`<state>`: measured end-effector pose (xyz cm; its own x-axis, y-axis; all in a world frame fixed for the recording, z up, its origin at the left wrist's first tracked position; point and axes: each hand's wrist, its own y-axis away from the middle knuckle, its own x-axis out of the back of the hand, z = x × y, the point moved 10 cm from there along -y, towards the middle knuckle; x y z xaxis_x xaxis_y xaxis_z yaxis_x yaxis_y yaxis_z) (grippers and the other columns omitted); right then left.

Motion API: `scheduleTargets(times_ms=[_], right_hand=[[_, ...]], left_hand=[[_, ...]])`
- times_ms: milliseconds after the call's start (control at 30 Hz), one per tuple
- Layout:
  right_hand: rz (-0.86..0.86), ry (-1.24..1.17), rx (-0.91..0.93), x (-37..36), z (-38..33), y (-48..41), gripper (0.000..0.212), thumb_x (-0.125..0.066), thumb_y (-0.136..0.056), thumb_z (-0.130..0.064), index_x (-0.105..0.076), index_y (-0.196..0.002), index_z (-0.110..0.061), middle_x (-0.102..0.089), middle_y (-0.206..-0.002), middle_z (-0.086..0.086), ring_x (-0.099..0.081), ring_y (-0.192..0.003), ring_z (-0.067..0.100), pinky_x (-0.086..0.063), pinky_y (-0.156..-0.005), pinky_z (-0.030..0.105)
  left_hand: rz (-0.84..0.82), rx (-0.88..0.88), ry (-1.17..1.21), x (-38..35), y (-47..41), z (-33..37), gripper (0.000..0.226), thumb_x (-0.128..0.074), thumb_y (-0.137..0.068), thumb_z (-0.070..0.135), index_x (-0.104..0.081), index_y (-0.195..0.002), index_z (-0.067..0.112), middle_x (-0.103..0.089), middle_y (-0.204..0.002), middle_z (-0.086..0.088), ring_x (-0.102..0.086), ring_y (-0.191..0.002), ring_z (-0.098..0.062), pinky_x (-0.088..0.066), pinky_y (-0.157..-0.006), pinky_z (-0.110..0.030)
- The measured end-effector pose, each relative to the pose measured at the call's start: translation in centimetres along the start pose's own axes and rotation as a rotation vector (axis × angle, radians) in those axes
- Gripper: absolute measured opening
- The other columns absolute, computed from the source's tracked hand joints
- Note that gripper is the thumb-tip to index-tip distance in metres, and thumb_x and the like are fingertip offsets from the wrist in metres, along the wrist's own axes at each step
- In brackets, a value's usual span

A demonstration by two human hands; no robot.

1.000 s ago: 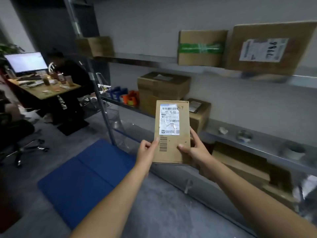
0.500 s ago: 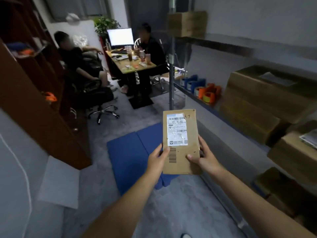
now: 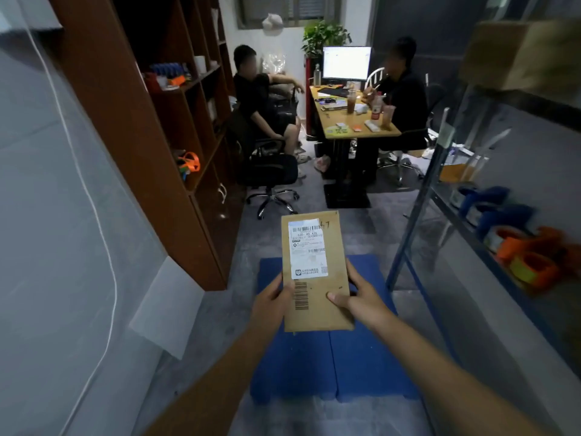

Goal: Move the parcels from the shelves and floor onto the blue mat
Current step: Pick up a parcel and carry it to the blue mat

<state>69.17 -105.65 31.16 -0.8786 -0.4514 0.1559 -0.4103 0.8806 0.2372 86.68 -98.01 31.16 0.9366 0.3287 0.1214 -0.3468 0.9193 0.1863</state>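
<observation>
Parcel [image 3: 316,272]: being held label-up over the blue mat [image 3: 361,366].
Left hand [image 3: 272,302], right hand [image 3: 361,302]: fingers clamping its side edges.
Technique: lowering it level, releasing both together.

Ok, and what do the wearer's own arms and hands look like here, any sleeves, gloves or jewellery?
The left hand and right hand are bare, with no gloves. The left forearm and right forearm are uncovered down to the frame edge: no sleeve, watch or band shows. No ring is visible.
</observation>
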Motion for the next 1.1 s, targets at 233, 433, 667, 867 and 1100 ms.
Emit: scheduleTargets(times_ms=[233,433,667,867,1100], right_hand=[[-0.027,0.015,-0.122,-6.4,0.2,-10.7,0.097,-0.069,-0.086,-0.019,0.001,-0.154,-0.021,-0.041,-0.143,-0.012,-0.048,-0.124,0.014,-0.04,-0.107,0.039],[0.001,-0.004,-0.129,-11.0,-2.4,-19.4,0.063,-0.07,-0.085,-0.015,-0.041,-0.141,-0.024,-0.058,-0.131,-0.003,-0.058,-0.112,0.014,-0.049,-0.093,0.029],[0.015,-0.058,-0.16,-13.4,-4.7,-27.1,0.059,-0.065,-0.09,-0.014,-0.042,-0.141,-0.031,-0.064,-0.117,-0.006,-0.061,-0.097,0.004,-0.052,-0.077,0.016],[-0.012,-0.052,-0.187,-11.8,-4.3,-32.4,0.058,-0.064,-0.091,-0.013,-0.043,-0.143,-0.027,-0.063,-0.124,-0.004,-0.06,-0.111,0.014,-0.051,-0.093,0.03],[-0.01,-0.097,-0.182,-10.2,-1.6,-40.0,0.056,-0.066,-0.088,-0.006,-0.041,-0.137,-0.016,-0.049,-0.14,-0.002,-0.055,-0.115,0.018,-0.052,-0.08,0.03]], left_hand=[[0.04,0.034,0.042,6.6,-9.9,-0.9,0.033,-0.052,-0.098,0.025,-0.06,-0.116,0.05,-0.072,-0.105,0.017,-0.067,-0.095,-0.002,-0.052,-0.076,-0.017],[0.007,0.086,0.089,12.8,-19.5,-1.4,0.034,-0.057,-0.096,0.027,-0.058,-0.125,0.045,-0.072,-0.106,0.015,-0.067,-0.093,0.002,-0.05,-0.069,-0.011],[0.019,0.177,0.055,17.4,-29.0,-1.5,0.039,-0.062,-0.092,0.03,-0.057,-0.131,0.034,-0.07,-0.106,0.013,-0.065,-0.087,0.006,-0.05,-0.065,-0.011],[-0.005,0.212,0.018,16.4,-34.3,-1.6,0.036,-0.062,-0.091,0.021,-0.061,-0.127,0.026,-0.069,-0.106,0.012,-0.064,-0.097,0.0,-0.048,-0.079,-0.015],[0.07,0.209,0.004,15.0,-40.0,-3.1,0.03,-0.062,-0.092,0.018,-0.067,-0.119,0.028,-0.071,-0.104,0.013,-0.068,-0.096,-0.003,-0.055,-0.084,-0.022]])
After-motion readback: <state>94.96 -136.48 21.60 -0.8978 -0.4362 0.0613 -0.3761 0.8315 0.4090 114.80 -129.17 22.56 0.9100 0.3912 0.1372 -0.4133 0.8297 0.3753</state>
